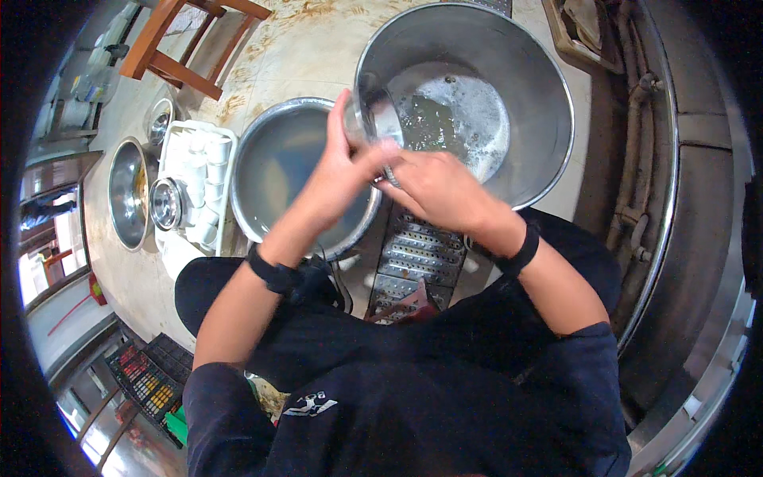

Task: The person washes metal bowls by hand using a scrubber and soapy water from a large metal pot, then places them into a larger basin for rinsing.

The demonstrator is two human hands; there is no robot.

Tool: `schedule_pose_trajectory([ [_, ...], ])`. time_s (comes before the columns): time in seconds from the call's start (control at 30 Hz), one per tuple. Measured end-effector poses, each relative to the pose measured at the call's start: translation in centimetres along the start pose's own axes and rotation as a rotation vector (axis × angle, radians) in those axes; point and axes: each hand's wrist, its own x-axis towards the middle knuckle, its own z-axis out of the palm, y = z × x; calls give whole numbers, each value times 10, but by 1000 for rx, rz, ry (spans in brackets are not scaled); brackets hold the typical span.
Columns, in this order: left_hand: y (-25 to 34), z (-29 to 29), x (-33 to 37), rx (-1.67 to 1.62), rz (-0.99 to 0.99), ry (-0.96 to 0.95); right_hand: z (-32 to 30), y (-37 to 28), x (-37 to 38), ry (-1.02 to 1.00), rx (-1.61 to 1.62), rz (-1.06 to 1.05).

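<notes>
My left hand [343,171] grips a small shiny metal bowl [385,118], tilted on its side over the near left rim of a large steel pot [528,95]. Against the bowl's lower edge presses my right hand [442,189], its fingers curled and slightly blurred. Whatever those fingers may hold is hidden. Foamy water [477,111] lies in the bottom of the pot. To the left, partly beneath my left forearm, stands a wide metal basin [258,131] of cloudy liquid.
A white rack [230,159] of white cups stands left of the basin, with another metal bowl [127,191] beyond it. A wooden stool [187,73] is at the far left. Perforated metal drain covers [417,254] run between my legs; pipes [636,151] line the right.
</notes>
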Motion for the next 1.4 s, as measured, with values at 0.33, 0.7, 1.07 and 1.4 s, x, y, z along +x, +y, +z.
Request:
schedule_pose_trajectory([
  [0.33, 3, 10, -6, -413, -139, 132, 14, 11, -6, 156, -154, -86],
  [0.7, 45, 0, -6, -335, -367, -37, 5, 33, -4, 273, -442, -247],
  [1.07, -1, 2, 0, 163, 308, 12, -1, -20, 1, 277, 579, 116],
  [1.4, 4, 4, -1, -45, 82, -60, 5, -3, -3, 176, 219, -29],
])
